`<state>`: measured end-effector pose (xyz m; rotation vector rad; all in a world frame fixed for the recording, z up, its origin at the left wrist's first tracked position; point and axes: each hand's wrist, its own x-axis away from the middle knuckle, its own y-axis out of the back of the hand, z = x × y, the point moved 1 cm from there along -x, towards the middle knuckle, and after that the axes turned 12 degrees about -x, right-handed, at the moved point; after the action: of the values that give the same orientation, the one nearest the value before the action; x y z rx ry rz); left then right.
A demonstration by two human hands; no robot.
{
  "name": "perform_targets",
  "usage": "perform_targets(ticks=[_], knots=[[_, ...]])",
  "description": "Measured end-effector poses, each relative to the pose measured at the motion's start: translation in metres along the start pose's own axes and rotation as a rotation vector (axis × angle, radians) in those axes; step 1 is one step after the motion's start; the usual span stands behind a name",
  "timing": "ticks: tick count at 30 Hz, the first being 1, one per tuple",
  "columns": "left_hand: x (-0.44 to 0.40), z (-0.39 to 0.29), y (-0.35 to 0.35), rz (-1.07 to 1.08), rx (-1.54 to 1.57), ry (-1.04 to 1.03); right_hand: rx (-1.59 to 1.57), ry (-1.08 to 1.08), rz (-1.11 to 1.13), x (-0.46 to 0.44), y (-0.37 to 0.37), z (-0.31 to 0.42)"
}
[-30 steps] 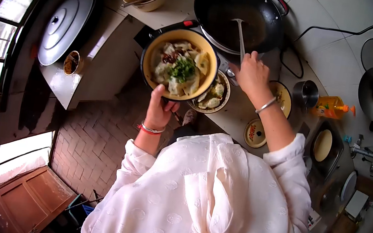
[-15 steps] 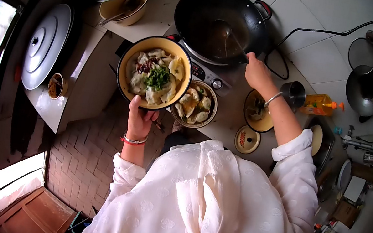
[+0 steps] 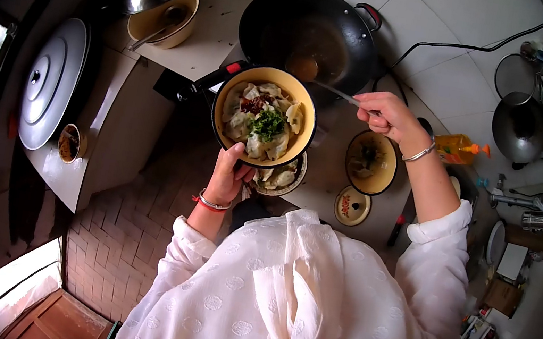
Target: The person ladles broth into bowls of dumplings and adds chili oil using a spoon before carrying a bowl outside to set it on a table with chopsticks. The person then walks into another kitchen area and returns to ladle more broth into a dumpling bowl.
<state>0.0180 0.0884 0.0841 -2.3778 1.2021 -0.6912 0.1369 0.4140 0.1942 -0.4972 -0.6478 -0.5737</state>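
Observation:
My left hand [image 3: 227, 175] holds a yellow bowl [image 3: 220, 135] by its near rim, in front of the wok. Dumplings [image 3: 276, 146], chopped greens [image 3: 267, 125] and a dark red topping fill it. The fingers of my right hand [image 3: 385, 115] are closed on the handle of a ladle [image 3: 339, 94]. The ladle's cup, with brownish liquid in it, is low in the black wok [image 3: 346, 47], just beyond the bowl's rim. Partly hidden under the held bowl is a second bowl of dumplings [image 3: 278, 179].
Right of centre stand another yellow bowl [image 3: 383, 176] and a small lid [image 3: 352, 206]. An orange bottle [image 3: 456, 148] is near the sink. At the left are a large lid [image 3: 52, 84], a small cup [image 3: 72, 143] and a bowl with a utensil [image 3: 178, 33].
The ladle's handle has swung lower and its cup now shows liquid. My left hand has brought the bowl rightward, closer to the wok, over the second dumpling bowl.

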Motion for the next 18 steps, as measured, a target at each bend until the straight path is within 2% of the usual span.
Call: perform_targets(ticks=[4, 11, 13, 18], knots=[[-0.011, -0.003, -0.01, -0.011, 0.018, 0.035, 0.046, -0.016, 0.022, 0.024, 0.0, 0.022], [-0.015, -0.017, 0.001, 0.056, -0.012, 0.048, 0.197, 0.094, 0.007, 0.085, -0.047, 0.063], [-0.012, -0.018, 0.013, 0.11, 0.0, 0.029, 0.239, 0.148, -0.016, 0.11, -0.069, 0.064], [-0.006, -0.026, 0.008, 0.073, 0.013, 0.026, 0.307, 0.176, 0.011, 0.16, -0.095, 0.06]])
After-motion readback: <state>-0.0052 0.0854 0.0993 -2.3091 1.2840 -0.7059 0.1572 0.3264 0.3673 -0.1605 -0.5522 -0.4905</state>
